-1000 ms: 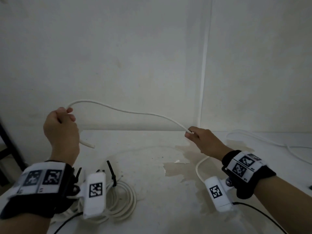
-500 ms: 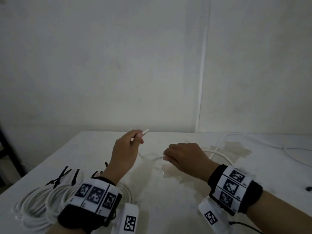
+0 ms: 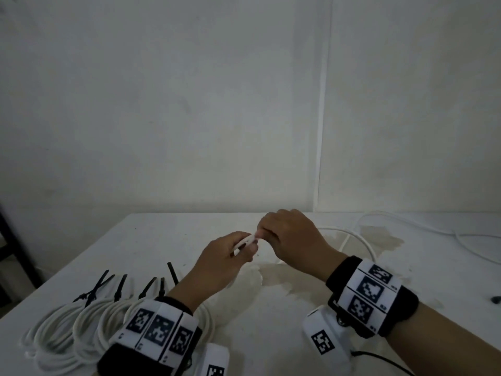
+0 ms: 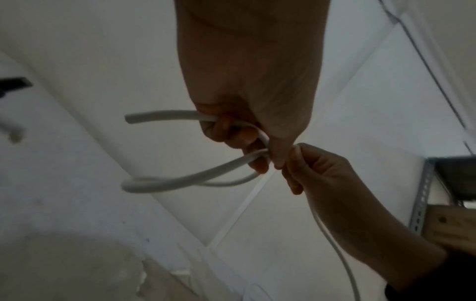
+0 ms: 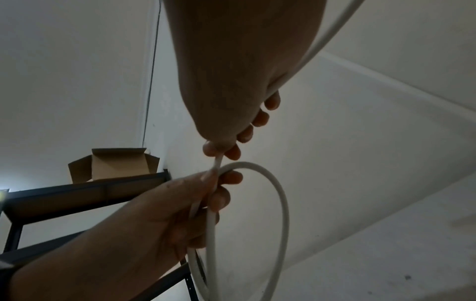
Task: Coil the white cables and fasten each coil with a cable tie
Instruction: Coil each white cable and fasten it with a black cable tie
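Note:
Both hands meet above the middle of the white table. My left hand grips a first small loop of the white cable, its free end sticking out past the fingers. My right hand pinches the same cable right beside the left fingers. The rest of the cable trails behind the right wrist over the table toward the right. Several finished white coils with black cable ties lie at the left front.
A loose white cable runs along the table's back right. A small dark object lies at the right edge. A brownish stain marks the tabletop under the hands. A dark shelf with a cardboard box stands at the left; white walls behind.
The hands, wide apart with the cable stretched between them a second ago, have come together at the table's middle. A loop now hangs from the left hand.

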`<action>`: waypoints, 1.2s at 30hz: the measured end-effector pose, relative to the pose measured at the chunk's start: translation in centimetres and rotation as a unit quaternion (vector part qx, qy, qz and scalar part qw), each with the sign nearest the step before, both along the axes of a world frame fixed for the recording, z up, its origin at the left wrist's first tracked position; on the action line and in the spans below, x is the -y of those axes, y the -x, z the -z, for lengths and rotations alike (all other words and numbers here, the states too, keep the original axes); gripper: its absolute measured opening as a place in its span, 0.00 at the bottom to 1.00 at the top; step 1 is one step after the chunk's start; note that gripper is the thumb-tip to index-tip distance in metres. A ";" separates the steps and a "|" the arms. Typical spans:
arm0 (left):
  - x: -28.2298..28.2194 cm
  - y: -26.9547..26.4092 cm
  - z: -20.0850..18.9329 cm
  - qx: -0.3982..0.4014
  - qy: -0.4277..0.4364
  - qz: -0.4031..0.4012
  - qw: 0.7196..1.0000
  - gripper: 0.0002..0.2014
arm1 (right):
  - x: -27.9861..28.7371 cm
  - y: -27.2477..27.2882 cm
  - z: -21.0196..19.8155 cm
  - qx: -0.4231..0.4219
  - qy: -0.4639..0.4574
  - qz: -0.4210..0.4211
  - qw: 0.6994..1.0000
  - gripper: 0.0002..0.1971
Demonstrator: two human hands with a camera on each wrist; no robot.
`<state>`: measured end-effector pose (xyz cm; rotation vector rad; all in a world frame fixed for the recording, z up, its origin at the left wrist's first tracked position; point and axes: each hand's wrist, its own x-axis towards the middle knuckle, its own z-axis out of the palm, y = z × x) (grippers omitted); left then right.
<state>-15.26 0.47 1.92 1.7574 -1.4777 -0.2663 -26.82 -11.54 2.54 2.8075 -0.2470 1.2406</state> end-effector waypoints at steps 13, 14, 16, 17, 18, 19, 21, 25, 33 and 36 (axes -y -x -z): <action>-1.0 0.6 -1.7 0.044 -0.039 0.016 0.998 0.16 | 1.8 0.8 -2.3 -0.071 -0.153 -0.016 0.986 0.18; -0.9 0.6 -2.1 -0.014 -0.019 0.025 0.999 0.17 | 1.6 0.8 -2.5 -0.049 -0.175 -0.025 0.983 0.13; -0.9 0.8 -2.8 -0.113 0.012 0.025 0.993 0.18 | 1.2 0.8 -2.6 -0.019 -0.215 -0.042 0.975 0.07; -0.8 0.8 -3.0 -0.151 0.022 0.019 0.988 0.19 | 1.0 0.6 -2.6 -0.020 -0.229 -0.045 0.972 0.06; -0.7 0.9 -3.1 -0.181 0.029 0.010 0.983 0.19 | 0.9 0.5 -2.5 -0.029 -0.241 -0.045 0.969 0.07; -0.7 0.9 -3.1 -0.201 0.035 0.000 0.979 0.19 | 0.8 0.4 -2.5 -0.043 -0.251 -0.043 0.966 0.08; -0.7 0.8 -3.0 -0.211 0.044 -0.018 0.976 0.20 | 0.7 0.2 -2.6 -0.075 -0.260 -0.030 0.962 0.09; -0.9 -0.2 -2.3 -0.082 0.047 -0.041 0.995 0.20 | 0.9 0.8 -3.6 -0.118 -0.245 0.008 0.962 0.10; -1.5 -0.8 -2.3 0.084 0.024 -0.012 0.996 0.16 | 1.3 2.1 -4.3 -0.145 -0.314 0.011 0.938 0.16; -2.0 -1.1 -2.2 0.074 0.021 -0.007 0.997 0.14 | 2.2 2.5 -4.2 -0.135 -0.331 0.022 0.934 0.17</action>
